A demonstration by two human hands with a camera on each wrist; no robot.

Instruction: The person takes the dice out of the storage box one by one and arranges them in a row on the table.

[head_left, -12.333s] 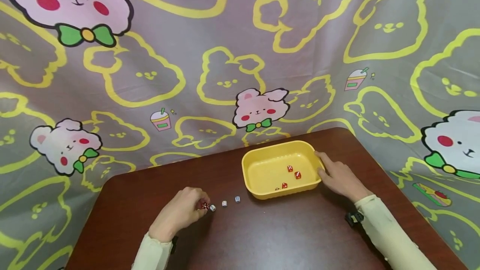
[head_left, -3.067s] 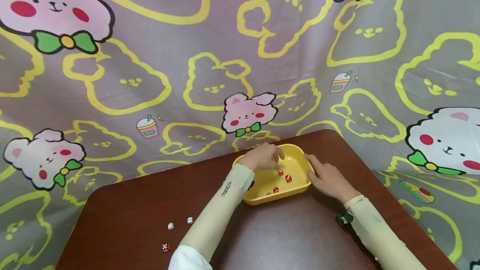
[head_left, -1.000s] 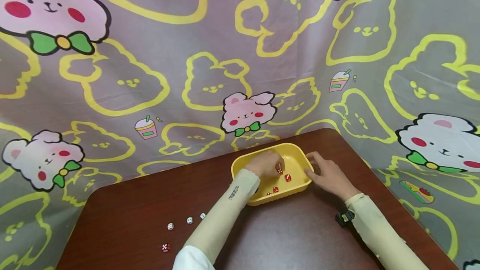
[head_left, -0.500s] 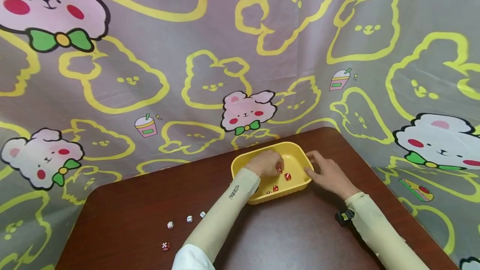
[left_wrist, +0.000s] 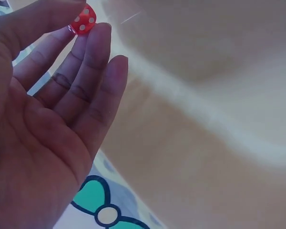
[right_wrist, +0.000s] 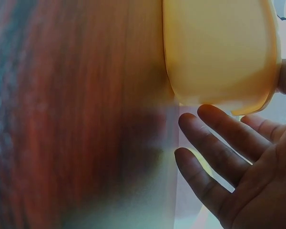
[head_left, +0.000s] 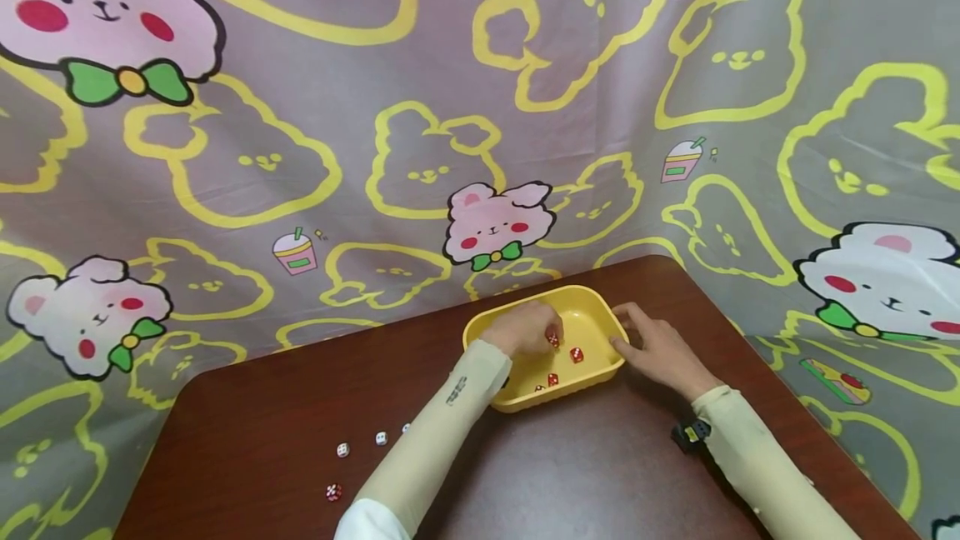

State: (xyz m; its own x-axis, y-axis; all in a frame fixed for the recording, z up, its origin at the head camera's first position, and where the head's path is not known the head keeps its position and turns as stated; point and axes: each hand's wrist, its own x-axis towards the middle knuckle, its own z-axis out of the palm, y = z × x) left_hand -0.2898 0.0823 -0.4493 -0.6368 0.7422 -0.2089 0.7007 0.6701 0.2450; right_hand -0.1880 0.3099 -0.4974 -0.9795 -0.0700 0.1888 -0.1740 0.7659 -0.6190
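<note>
My left hand (head_left: 525, 330) reaches into the yellow plastic tray (head_left: 480, 325). Between its thumb and fingertips it pinches a red die (left_wrist: 84, 20) with white dots, seen close in the left wrist view. Other red dice (head_left: 576, 354) lie on the tray floor, one partly hidden by the front wall. At the tray's right end, my right hand (head_left: 663, 352) holds the rim with thumb and index finger. In the right wrist view its remaining fingers (right_wrist: 214, 164) extend loosely below the tray's end.
On the brown table (head_left: 247, 407), left of the tray, several white dice (head_left: 381, 438) stand in a slanting row, one partly covered by the left sleeve. A red die (head_left: 333, 492) lies nearer the front. A patterned cloth (head_left: 420, 148) hangs behind the table.
Earlier my left hand was at a red die on the table; it then moved into the tray. Over the last half second it shifts slightly left with the die. The right hand stays at the rim.
</note>
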